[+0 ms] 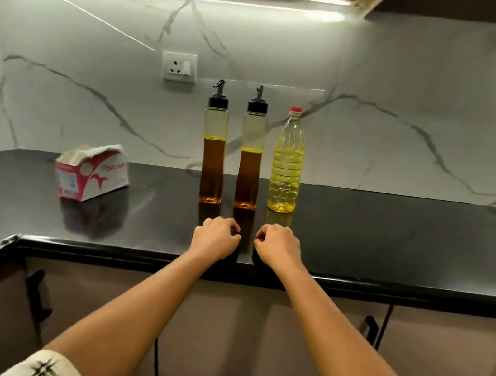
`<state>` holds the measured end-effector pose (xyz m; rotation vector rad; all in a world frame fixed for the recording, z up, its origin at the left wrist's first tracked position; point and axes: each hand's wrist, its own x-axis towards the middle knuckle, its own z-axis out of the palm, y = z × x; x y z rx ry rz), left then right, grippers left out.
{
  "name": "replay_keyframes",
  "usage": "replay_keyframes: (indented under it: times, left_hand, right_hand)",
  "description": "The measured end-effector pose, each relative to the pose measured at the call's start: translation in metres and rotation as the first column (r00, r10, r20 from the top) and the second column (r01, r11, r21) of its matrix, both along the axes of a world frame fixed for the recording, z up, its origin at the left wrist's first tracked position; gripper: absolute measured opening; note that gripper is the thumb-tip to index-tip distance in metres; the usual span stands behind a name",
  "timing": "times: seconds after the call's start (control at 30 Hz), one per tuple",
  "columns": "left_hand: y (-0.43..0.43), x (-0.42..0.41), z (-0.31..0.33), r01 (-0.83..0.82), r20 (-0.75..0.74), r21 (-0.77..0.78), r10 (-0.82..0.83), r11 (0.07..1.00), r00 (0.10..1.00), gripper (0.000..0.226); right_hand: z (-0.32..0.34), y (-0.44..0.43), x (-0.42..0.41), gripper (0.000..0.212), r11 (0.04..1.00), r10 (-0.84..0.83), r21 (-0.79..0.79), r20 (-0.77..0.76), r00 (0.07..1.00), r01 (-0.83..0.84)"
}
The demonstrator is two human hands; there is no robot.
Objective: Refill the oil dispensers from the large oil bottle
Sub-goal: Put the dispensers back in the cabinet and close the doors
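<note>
Two tall clear oil dispensers with black spout caps stand side by side on the black counter, the left dispenser [214, 149] and the right dispenser [251, 158], each a little over half full of amber oil. Just right of them stands the large oil bottle [287, 165], clear plastic with a red cap and pale yellow oil. My left hand [216, 237] and my right hand [278, 246] rest on the counter in front of the bottles, fingers curled into loose fists, holding nothing and touching no bottle.
A red-and-white tissue box [91, 173] lies on the counter [394, 245] to the left. A wall socket [179, 66] sits on the marble backsplash behind the dispensers. Cabinet drawers with black handles [371, 330] are below the counter edge.
</note>
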<state>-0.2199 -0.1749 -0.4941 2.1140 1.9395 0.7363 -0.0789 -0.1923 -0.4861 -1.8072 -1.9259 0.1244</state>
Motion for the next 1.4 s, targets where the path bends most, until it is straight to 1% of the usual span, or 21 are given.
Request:
replay_keyframes:
  times: [0.13,0.23,0.4,0.47,0.6,0.63,0.7,0.83,0.93,1.0,1.13,1.17,1.2,1.23,1.27,1.3,1.33,1.4]
  left_hand:
    - [0.037,-0.005,0.005,-0.016,-0.194,-0.047,0.007,0.999,0.981,0.041]
    - [0.062,-0.013,-0.004,-0.034,-0.266,-0.068,0.015,0.997,0.964,0.051]
    - [0.063,-0.015,-0.016,-0.017,-0.247,-0.019,0.011,1.000,0.969,0.051]
    - [0.059,-0.014,-0.016,-0.021,-0.246,-0.019,0.016,1.000,0.969,0.052]
    - [0.050,-0.014,-0.010,-0.012,-0.241,-0.052,-0.001,0.999,0.970,0.053]
    - [0.048,-0.013,-0.009,-0.018,-0.251,-0.055,0.004,0.998,0.968,0.056]
    - [0.046,-0.013,-0.001,-0.034,-0.254,-0.106,0.006,0.994,0.967,0.060]
    - [0.044,-0.013,0.017,-0.041,-0.269,-0.229,-0.023,0.973,0.963,0.060]
    - [0.045,-0.014,0.020,-0.042,-0.270,-0.273,-0.035,0.961,0.962,0.061]
    - [0.046,-0.013,0.018,-0.040,-0.264,-0.278,-0.036,0.960,0.964,0.061]
    - [0.048,-0.015,0.016,-0.019,-0.213,-0.299,-0.047,0.954,0.976,0.057]
    - [0.051,-0.016,0.022,-0.004,-0.170,-0.315,-0.052,0.949,0.984,0.054]
    - [0.053,-0.016,0.031,0.024,-0.090,-0.323,-0.056,0.946,0.994,0.052]
    - [0.058,-0.016,0.045,0.055,0.024,-0.306,-0.050,0.950,0.998,0.048]
    - [0.063,-0.015,0.063,0.088,0.147,-0.253,-0.051,0.964,0.988,0.043]
    - [0.067,-0.014,0.085,0.110,0.249,-0.167,-0.066,0.980,0.966,0.037]
    - [0.073,-0.012,0.112,0.122,0.310,-0.041,-0.103,0.992,0.945,0.033]
    - [0.086,-0.006,0.172,0.122,0.373,0.201,-0.192,0.972,0.908,0.029]
  right_hand:
    - [0.001,0.039,-0.003,0.033,0.999,0.025,-0.041,0.162,0.986,-0.019]
    - [-0.009,0.064,-0.008,0.039,0.998,0.040,-0.048,0.239,0.970,-0.029]
    - [-0.022,0.062,-0.006,0.047,0.999,0.044,-0.023,0.202,0.978,-0.040]
    - [-0.022,0.059,-0.006,0.049,1.000,0.028,-0.007,0.193,0.981,-0.027]
    - [-0.014,0.055,-0.009,0.049,0.999,0.004,-0.036,0.212,0.977,0.004]
    - [-0.013,0.054,-0.009,0.051,0.998,-0.004,-0.054,0.220,0.975,0.016]
    - [-0.003,0.053,-0.010,0.055,0.989,-0.002,-0.145,0.215,0.977,0.034]
    - [0.015,0.051,-0.011,0.055,0.957,0.027,-0.288,0.226,0.974,0.041]
    - [0.027,0.054,-0.012,0.056,0.937,0.061,-0.347,0.245,0.968,0.029]
    - [0.024,0.059,-0.009,0.056,0.938,0.075,-0.345,0.275,0.958,0.026]
    - [0.025,0.065,-0.005,0.054,0.938,0.111,-0.346,0.299,0.948,0.000]
    - [0.032,0.067,-0.005,0.053,0.938,0.115,-0.347,0.276,0.954,-0.013]
    - [0.041,0.069,-0.004,0.053,0.943,0.107,-0.333,0.231,0.967,-0.025]
    - [0.054,0.073,-0.002,0.052,0.958,0.088,-0.283,0.174,0.981,-0.036]
    - [0.071,0.079,0.000,0.049,0.976,0.075,-0.210,0.112,0.991,-0.050]
    - [0.092,0.085,0.002,0.045,0.991,0.071,-0.119,0.044,0.997,-0.065]
    - [0.119,0.093,0.003,0.041,0.997,0.076,-0.011,-0.034,0.997,-0.076]
    - [0.180,0.107,0.007,0.035,0.981,0.113,0.179,-0.187,0.976,-0.080]
